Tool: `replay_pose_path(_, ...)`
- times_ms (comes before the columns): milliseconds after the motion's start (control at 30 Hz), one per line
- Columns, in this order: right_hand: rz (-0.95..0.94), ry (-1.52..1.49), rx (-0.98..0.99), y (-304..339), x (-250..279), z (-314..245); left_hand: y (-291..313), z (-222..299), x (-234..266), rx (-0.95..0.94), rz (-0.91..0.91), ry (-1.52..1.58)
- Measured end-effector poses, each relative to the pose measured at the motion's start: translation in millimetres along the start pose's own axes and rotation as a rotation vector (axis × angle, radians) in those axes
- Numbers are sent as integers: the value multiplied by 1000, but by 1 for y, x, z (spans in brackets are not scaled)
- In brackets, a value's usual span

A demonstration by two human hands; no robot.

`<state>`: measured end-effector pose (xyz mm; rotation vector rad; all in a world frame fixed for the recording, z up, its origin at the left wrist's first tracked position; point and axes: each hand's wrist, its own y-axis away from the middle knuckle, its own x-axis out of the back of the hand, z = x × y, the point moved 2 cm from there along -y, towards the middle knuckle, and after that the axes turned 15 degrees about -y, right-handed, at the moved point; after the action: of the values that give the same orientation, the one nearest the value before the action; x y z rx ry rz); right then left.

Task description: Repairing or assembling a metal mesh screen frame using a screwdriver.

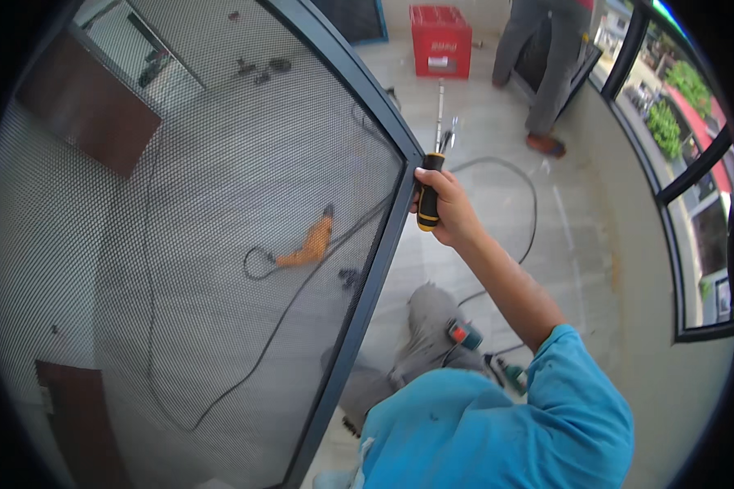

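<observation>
A screwdriver [430,196] with a black and yellow handle is gripped in my right hand [448,210], its long shaft pointing away from me. My fingers wrap the handle right beside the corner of a dark-framed mesh screen [220,163], and the hand appears to touch the frame's edge. The screen stands tilted and fills the left side of the view. My left hand does not show.
Through the mesh an orange corded power tool [308,244] lies on the floor, its cable trailing. A green power tool [465,334] is by my leg. Farther off are a red crate [440,41] and another person's legs [546,65]. Windows [693,187] line the right wall.
</observation>
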<state>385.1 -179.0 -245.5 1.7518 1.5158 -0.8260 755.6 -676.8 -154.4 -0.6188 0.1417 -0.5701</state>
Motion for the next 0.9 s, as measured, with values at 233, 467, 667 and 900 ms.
replay_pose_path(233,132,-178,-382,27,29,101,-8,144,-51,-338,-40,0)
replay_pose_path(467,227,-330,-557,48,27,146,-34,199,-18,-577,-367,-257)
replay_pose_path(667,228,-483,-600,51,21,143,-53,223,-5,-817,-309,-590)
replay_pose_path(900,214,-467,-598,51,26,139,-76,208,-8,-1092,-134,-870)
